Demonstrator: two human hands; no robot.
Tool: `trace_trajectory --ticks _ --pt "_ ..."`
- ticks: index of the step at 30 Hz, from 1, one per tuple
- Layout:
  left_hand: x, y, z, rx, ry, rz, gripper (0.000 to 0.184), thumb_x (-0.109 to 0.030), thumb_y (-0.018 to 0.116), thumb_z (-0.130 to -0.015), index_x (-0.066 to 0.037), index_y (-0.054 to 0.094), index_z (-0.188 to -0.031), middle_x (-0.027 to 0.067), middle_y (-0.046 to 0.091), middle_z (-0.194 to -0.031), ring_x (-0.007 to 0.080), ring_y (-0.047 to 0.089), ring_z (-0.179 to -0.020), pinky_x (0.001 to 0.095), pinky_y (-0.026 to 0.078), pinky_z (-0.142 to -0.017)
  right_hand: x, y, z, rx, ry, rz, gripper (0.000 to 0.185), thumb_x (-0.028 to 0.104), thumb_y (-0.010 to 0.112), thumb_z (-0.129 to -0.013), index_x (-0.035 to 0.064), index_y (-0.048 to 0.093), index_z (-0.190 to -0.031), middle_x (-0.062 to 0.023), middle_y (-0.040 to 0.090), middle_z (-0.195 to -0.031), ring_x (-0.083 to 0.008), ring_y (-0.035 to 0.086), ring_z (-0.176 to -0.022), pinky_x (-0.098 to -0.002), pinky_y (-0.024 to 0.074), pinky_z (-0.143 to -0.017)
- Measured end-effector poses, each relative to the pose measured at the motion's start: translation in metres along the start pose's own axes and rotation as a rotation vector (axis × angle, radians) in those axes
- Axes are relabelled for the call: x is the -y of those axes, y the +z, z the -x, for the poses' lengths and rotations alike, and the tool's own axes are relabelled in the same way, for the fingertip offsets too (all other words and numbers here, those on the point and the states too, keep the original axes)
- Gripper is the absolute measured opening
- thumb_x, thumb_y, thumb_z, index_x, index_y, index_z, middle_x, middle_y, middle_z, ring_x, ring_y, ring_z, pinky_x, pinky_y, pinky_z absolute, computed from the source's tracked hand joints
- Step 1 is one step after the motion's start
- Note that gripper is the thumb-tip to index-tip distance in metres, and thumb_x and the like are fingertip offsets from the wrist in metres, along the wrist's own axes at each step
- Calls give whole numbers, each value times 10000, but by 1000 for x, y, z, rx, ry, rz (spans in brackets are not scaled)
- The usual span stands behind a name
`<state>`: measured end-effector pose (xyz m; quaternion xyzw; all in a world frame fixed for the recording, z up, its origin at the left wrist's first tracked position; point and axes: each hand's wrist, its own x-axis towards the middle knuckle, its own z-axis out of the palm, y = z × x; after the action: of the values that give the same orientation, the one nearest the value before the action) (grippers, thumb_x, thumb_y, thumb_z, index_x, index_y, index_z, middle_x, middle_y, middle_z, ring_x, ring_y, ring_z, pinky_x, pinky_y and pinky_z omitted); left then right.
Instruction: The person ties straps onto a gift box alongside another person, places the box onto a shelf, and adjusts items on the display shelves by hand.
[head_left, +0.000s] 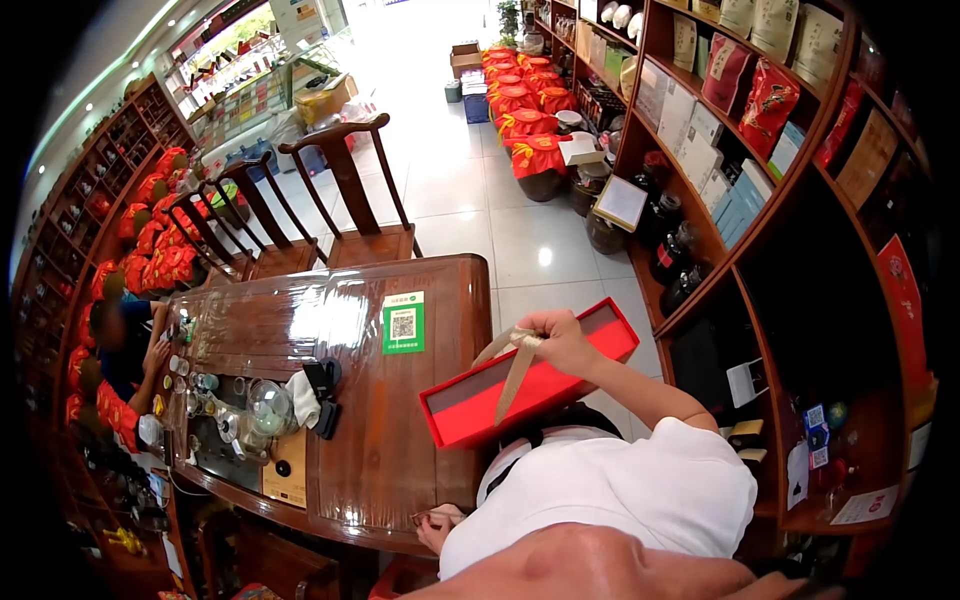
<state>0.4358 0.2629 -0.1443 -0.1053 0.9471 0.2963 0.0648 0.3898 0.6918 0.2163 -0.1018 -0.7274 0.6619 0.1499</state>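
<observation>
A long red box (470, 412) with a dull grey-brown strip along its top is tilted beside the table's right end. My right hand (555, 340) is closed around the beige ribbon (515, 384) on this box, and one ribbon end hangs down over its red side. Low at the near table edge, my left hand (438, 526) has curled fingers close to the tabletop. Something thin seems to be at its fingertips, too small to make out. Part of that hand is hidden by my white shirt.
The glossy wooden table (360, 460) carries a green QR card (403, 322), a glass pot (270, 408), a white cloth (302, 399) and tea ware. Another person (125, 345) sits at its far left. Wooden chairs (345, 190) line the far side; shelves (740, 270) stand to the right.
</observation>
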Motion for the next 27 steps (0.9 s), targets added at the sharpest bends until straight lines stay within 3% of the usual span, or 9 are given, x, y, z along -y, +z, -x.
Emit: trace_trajectory --ticks 1,2,3,5,9,14,21,27 --pt "-22 -5 12 -153 44 -12 453 -332 636 -691 -39 556 -1027 171 514 -973 353 454 -955 426 368 -832 1 -4 -5 -35 20 -14 93 66 585 -782 -24 606 -785 -1 562 -641 -54 502 -608 -210 420 -530" --pt "-33 5 19 -168 47 -20 453 -332 636 -691 -39 556 -1027 171 514 -973 353 454 -955 426 368 -832 3 -7 -13 -72 36 -28 87 59 581 -781 -25 606 -783 -3 565 -642 -55 508 -611 -210 424 -535" --pt "-43 15 23 -449 175 66 416 -346 603 -714 -28 575 -981 181 529 -930 367 474 -905 437 386 -799 2 -11 -19 -71 31 -43 87 59 581 -781 -25 606 -783 -3 565 -642 -55 508 -611 -210 424 -535" --pt "-55 23 20 -446 126 66 399 -317 590 -713 -28 570 -986 174 534 -932 355 482 -902 428 393 -796 0 -24 -33 17 89 -16 86 57 579 -779 -24 607 -784 -3 571 -646 -52 505 -605 -209 422 -537" --pt "-79 28 -19 -102 -56 50 370 -261 564 -710 -27 561 -996 160 542 -935 330 498 -896 409 407 -791 -17 -53 -60 40 27 21 99 78 587 -789 -18 609 -789 -1 565 -634 -49 487 -591 -214 414 -538" --pt "-152 49 -108 340 -125 245 345 -190 532 -706 -25 549 -1009 143 552 -938 299 517 -888 386 425 -784 -49 -101 -89 -100 14 -21 116 101 596 -797 -13 614 -796 3 563 -633 -44 469 -593 -217 394 -528" --pt "-343 127 -174 730 -189 797 336 -91 487 -701 -23 533 -1026 118 567 -944 255 544 -877 354 450 -774 -60 -167 -109 -236 5 -25 115 108 616 -788 -5 609 -810 1 575 -649 -39 465 -603 -219 393 -537" --pt "-492 190 -178 1093 -215 907 353 -6 448 -696 -22 518 -1041 98 579 -948 218 568 -868 326 471 -766 -53 -223 -115 -470 51 85 115 91 621 -778 -7 609 -839 -8 570 -642 -42 469 -601 -220 395 -540"
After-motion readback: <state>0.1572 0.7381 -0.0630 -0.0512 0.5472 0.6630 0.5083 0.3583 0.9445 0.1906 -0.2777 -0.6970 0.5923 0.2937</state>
